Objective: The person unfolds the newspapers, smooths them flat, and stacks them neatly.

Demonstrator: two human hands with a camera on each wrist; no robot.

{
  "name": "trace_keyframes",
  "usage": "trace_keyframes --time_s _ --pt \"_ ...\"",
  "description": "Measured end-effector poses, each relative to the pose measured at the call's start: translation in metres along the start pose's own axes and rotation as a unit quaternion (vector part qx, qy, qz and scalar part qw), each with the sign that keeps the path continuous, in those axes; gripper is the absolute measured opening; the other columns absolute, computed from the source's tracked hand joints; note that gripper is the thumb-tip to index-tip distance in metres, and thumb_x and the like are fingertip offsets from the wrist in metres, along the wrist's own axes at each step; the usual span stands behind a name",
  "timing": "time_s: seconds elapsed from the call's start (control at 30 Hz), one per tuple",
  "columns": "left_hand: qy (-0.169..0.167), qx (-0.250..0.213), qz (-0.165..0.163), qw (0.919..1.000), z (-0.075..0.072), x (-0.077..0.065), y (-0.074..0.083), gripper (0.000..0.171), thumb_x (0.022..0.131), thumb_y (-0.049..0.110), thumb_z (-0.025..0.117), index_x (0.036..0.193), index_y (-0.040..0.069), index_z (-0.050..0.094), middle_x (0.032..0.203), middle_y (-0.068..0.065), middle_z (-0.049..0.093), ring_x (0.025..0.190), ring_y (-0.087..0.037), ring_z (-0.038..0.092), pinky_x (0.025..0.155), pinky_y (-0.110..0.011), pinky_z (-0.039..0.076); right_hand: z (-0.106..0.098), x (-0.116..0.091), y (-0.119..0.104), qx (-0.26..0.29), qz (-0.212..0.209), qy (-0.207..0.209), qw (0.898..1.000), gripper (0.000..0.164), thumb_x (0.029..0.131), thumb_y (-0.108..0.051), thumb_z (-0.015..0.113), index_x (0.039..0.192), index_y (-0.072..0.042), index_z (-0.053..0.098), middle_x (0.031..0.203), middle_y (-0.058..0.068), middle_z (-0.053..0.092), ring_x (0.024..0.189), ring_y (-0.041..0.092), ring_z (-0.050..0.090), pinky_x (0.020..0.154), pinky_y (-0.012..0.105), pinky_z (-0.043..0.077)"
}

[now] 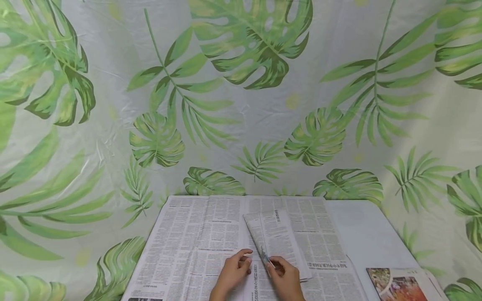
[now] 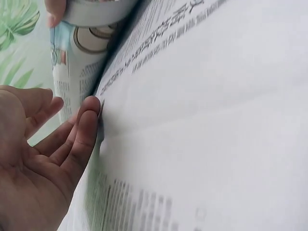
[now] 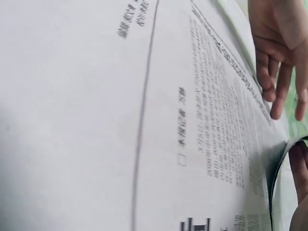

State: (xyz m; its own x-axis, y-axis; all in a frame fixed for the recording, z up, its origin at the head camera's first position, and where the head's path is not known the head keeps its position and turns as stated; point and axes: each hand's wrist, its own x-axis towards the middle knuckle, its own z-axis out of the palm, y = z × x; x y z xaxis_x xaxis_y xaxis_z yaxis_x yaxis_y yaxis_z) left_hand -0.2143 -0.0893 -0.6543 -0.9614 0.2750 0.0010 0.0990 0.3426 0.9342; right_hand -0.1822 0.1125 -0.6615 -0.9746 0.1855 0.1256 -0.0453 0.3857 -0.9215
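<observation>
A smaller folded newspaper [image 1: 280, 242] lies at a slant on spread newspaper sheets [image 1: 177, 234]. With thumb and fingers my right hand [image 1: 284, 278] pinches its left edge near the bottom, and that edge curls up off the sheets. To its left, my left hand [image 1: 234, 271] holds nothing, its fingers loosely bent. In the left wrist view the left hand [image 2: 48, 154] has its fingertips close to the printed sheet; whether they touch is unclear. The right wrist view shows the raised paper edge [image 3: 276, 180] partly covering the right hand's fingers [image 3: 298, 168].
A magazine or leaflet with a colourful picture [image 1: 404, 288] lies at the table's right front. The white tabletop [image 1: 361, 225] shows right of the sheets. Behind the table hangs a leaf-patterned curtain [image 1: 260, 113].
</observation>
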Motion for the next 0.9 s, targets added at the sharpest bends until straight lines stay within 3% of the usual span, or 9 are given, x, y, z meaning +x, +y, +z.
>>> trace_keyframes --time_s 0.13,0.4,0.57,0.83,0.9 --pt "-0.001 -0.029 -0.011 0.9995 0.01 0.003 0.003 0.04 0.105 0.022 0.058 0.144 0.012 0.058 0.103 -0.01 0.076 0.071 -0.01 0.071 0.063 -0.022 0.057 0.001 -0.002 0.004 0.037 0.009 -0.019 0.999 0.019 0.097 -0.019 0.074 0.111 -0.007 0.075 0.096 0.006 0.077 0.08 0.006 0.073 0.07 0.021 0.06" --pt "0.001 -0.017 -0.019 0.9997 0.022 0.005 0.008 0.045 0.097 0.019 0.07 0.14 0.01 0.061 0.112 -0.014 0.074 0.091 -0.019 0.077 0.069 -0.024 0.059 -0.001 -0.001 0.014 0.046 0.013 -0.039 0.998 0.02 0.098 -0.014 0.071 0.114 -0.002 0.072 0.092 0.007 0.078 0.08 0.008 0.074 0.071 0.021 0.06" --pt "0.013 -0.007 -0.027 0.9995 0.023 0.004 0.009 0.04 0.094 0.015 0.071 0.134 0.006 0.065 0.105 -0.006 0.07 0.079 -0.011 0.07 0.062 -0.022 0.054 -0.008 0.002 0.019 0.003 0.017 -0.007 1.0 0.017 0.095 -0.004 0.07 0.111 -0.004 0.073 0.094 0.006 0.077 0.081 0.007 0.072 0.07 0.02 0.059" --pt "0.038 0.022 -0.061 0.9971 0.018 0.005 0.003 0.036 0.095 0.016 0.071 0.131 0.014 0.068 0.102 0.0 0.064 0.07 -0.009 0.058 0.055 -0.022 0.047 -0.037 0.015 0.026 -0.085 0.031 0.053 0.994 0.022 0.089 0.002 0.071 0.11 -0.006 0.074 0.097 0.005 0.076 0.08 0.007 0.068 0.067 0.019 0.054" --pt "0.046 0.027 -0.066 0.9965 0.016 0.005 0.003 0.035 0.095 0.015 0.07 0.13 0.013 0.068 0.102 0.0 0.064 0.069 -0.008 0.058 0.054 -0.022 0.047 -0.045 0.017 0.027 -0.105 0.052 0.058 0.991 0.024 0.089 0.0 0.07 0.113 -0.006 0.073 0.099 0.004 0.075 0.082 0.009 0.066 0.067 0.019 0.051"
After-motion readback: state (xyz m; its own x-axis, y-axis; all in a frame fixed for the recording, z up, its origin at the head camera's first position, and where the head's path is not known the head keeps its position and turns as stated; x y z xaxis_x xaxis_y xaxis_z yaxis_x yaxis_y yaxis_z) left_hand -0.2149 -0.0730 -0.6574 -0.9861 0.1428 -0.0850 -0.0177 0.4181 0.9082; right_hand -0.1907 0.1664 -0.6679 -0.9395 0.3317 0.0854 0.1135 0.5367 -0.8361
